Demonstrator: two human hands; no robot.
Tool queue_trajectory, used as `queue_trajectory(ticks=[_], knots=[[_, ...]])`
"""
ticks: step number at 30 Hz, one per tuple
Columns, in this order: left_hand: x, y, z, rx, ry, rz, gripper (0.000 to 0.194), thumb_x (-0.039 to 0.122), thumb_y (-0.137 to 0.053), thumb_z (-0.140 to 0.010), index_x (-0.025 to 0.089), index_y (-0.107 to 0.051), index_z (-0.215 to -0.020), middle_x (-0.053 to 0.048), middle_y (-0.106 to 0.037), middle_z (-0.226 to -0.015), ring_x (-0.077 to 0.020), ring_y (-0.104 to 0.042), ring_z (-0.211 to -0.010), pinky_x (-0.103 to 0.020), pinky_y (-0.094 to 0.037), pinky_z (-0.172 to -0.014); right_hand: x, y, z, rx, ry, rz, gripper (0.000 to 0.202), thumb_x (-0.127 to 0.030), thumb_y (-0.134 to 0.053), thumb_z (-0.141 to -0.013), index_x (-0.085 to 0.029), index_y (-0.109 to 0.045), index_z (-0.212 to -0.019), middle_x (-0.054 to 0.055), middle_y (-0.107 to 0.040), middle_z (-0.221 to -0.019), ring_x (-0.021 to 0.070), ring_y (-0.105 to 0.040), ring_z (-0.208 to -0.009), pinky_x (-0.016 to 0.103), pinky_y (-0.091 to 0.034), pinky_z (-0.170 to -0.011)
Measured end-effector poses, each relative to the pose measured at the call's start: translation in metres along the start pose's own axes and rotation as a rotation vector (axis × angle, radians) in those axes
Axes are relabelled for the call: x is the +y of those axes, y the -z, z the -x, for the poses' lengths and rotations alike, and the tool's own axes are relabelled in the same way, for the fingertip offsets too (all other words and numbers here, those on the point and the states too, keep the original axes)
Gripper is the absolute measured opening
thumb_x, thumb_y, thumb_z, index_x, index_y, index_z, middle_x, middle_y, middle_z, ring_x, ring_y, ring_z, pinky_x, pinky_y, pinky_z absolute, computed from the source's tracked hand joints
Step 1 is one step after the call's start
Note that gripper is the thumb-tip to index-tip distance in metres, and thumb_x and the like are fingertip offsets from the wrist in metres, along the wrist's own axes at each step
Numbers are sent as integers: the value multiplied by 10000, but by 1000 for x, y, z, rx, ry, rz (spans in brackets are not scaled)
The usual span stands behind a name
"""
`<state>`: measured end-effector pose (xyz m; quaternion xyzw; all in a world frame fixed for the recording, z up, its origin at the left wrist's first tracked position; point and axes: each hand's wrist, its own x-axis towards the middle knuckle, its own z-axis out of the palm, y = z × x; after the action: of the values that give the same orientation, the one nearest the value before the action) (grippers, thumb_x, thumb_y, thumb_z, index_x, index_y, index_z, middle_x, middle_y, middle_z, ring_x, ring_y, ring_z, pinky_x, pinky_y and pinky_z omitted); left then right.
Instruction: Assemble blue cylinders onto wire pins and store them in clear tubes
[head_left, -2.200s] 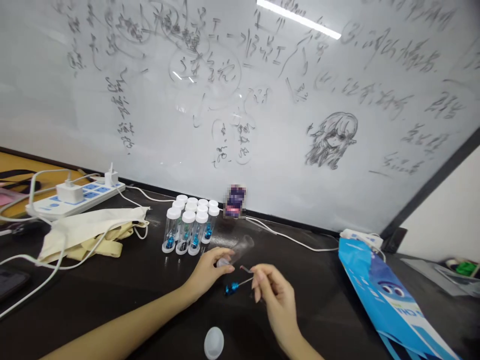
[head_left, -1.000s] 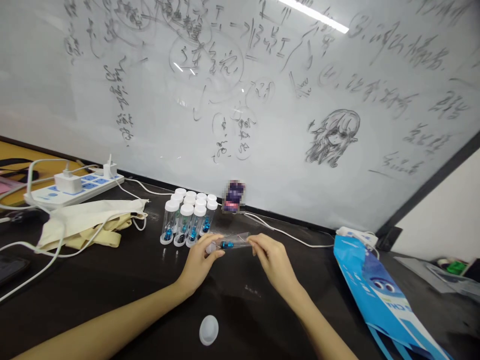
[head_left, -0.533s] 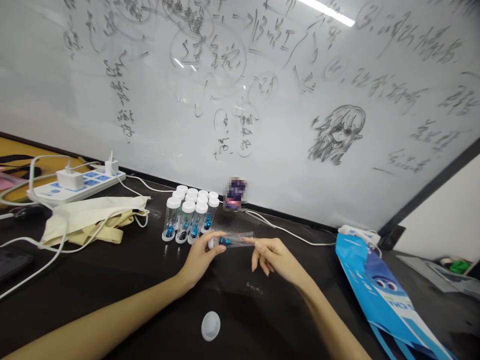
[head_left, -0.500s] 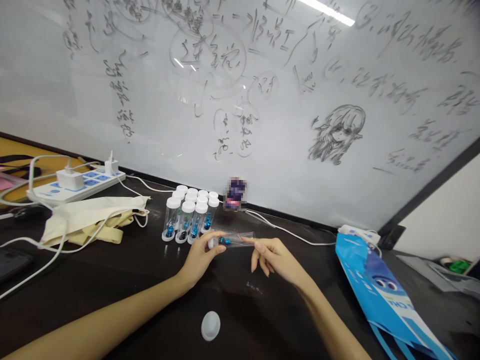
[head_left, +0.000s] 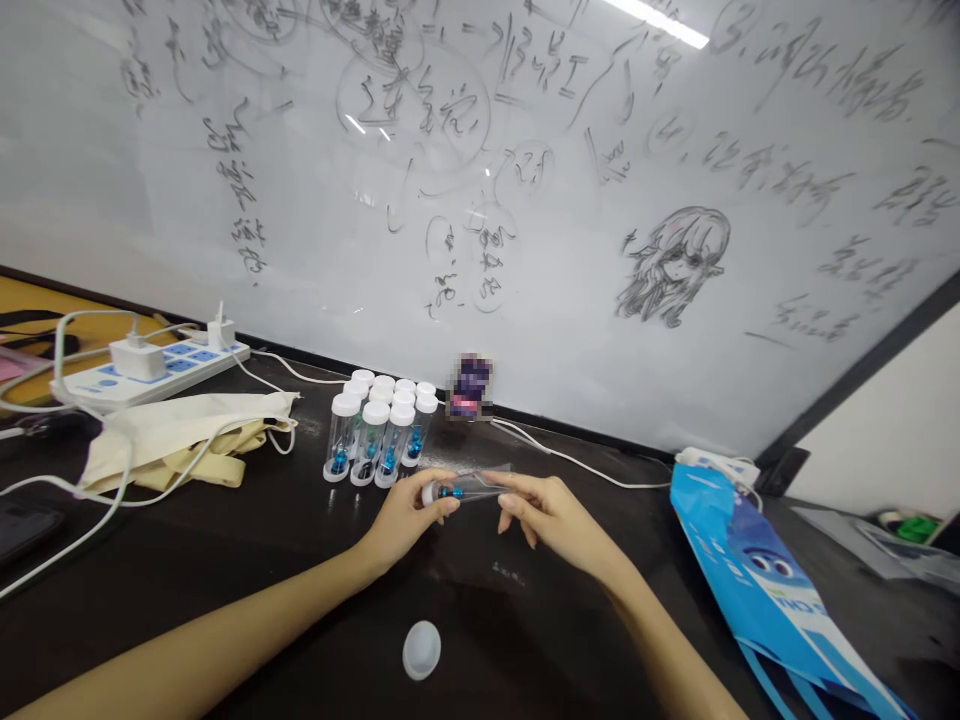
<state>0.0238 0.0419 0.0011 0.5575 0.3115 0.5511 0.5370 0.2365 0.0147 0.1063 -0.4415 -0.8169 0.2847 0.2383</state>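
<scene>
A clear tube [head_left: 474, 487] with a white end and blue pieces inside lies sideways between my hands. My left hand [head_left: 409, 515] grips its white end between thumb and fingers. At the other end, my right hand [head_left: 551, 510] has its thumb and index finger closed on the tube's rim or on clear film there; which of these is hard to tell. A loose white cap [head_left: 421, 650] rests on the dark table [head_left: 330, 640] below the hands. Behind my left hand stand several capped clear tubes [head_left: 373, 440] with blue pieces in them.
A power strip [head_left: 176, 368] with white cables and a cream cloth bag [head_left: 187, 425] are at the left. A phone [head_left: 26, 525] lies at the far left edge. Another screen [head_left: 471, 385] leans on the whiteboard [head_left: 570, 300]. At the right is a blue bag [head_left: 750, 570].
My right thumb has come up toward the index finger at the tube's open end. The tube has turned slightly in my left hand, and the view has shifted a little.
</scene>
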Motion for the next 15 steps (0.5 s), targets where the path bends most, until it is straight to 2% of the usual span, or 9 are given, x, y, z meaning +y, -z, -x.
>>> queue_trajectory(ticks=[2,4,6,7,9,10,12,13,15], knots=[[0,-1,-1,-48,44,59,271,377,-702,-795,155,-678,-949,-4,-651,-702,-145,-580,-568,-272,-470,-575,-2,2,0,128,-6,41,330,-361,-499,-963,-185,-608,-1220,-17,-687,-679,103,-511,-423,210,-424,-483],[-1,-2,-2,-84,85,128,311,454,-619,-851,146,-654,-886,-24,-660,-716,-142,-587,-539,-268,-462,-534,-9,1,1,310,-11,78,259,-347,-477,-976,-189,-604,-1139,-30,-645,-648,108,-510,-442,214,-417,-493],[-3,-1,-3,-102,108,195,351,485,-556,-887,144,-634,-852,-38,-661,-723,-149,-606,-566,-271,-467,-547,-20,-3,4,380,-11,116,180,-334,-477,-979,-206,-602,-1002,-42,-602,-615,115,-523,-470,214,-406,-497],[-3,-1,-3,-105,112,226,354,486,-547,-895,145,-631,-856,-37,-659,-715,-156,-618,-597,-277,-476,-579,-27,-7,6,341,-3,145,147,-324,-501,-969,-216,-598,-948,-45,-593,-610,120,-542,-495,212,-402,-502],[-4,1,-4,-105,115,278,328,471,-573,-887,149,-632,-881,-42,-667,-736,-172,-643,-686,-296,-493,-672,-39,-22,12,143,45,241,88,-315,-595,-920,-230,-608,-901,-39,-627,-667,136,-598,-581,214,-414,-536],[-4,1,-4,-105,118,298,309,458,-598,-876,152,-631,-886,-48,-677,-762,-181,-654,-734,-307,-495,-721,-44,-32,16,28,90,305,110,-333,-657,-877,-236,-621,-912,-29,-657,-741,150,-626,-637,222,-431,-568],[-4,3,-4,-107,127,329,266,421,-645,-853,161,-626,-906,-60,-696,-824,-200,-673,-813,-332,-492,-801,-48,-58,22,-156,204,472,305,-444,-748,-773,-239,-632,-968,2,-681,-902,191,-660,-697,256,-453,-591],[-4,4,-4,-109,133,338,251,399,-664,-843,167,-623,-932,-65,-704,-858,-209,-682,-842,-347,-490,-827,-47,-72,25,-235,250,555,392,-484,-761,-737,-240,-626,-1011,14,-678,-949,210,-669,-687,268,-449,-558],[-4,6,-4,-109,141,346,271,354,-698,-823,187,-615,-1019,-65,-707,-920,-228,-697,-881,-371,-491,-853,-42,-98,28,-368,295,734,434,-467,-781,-697,-222,-626,-1020,33,-672,-954,190,-631,-515,274,-373,-424]])
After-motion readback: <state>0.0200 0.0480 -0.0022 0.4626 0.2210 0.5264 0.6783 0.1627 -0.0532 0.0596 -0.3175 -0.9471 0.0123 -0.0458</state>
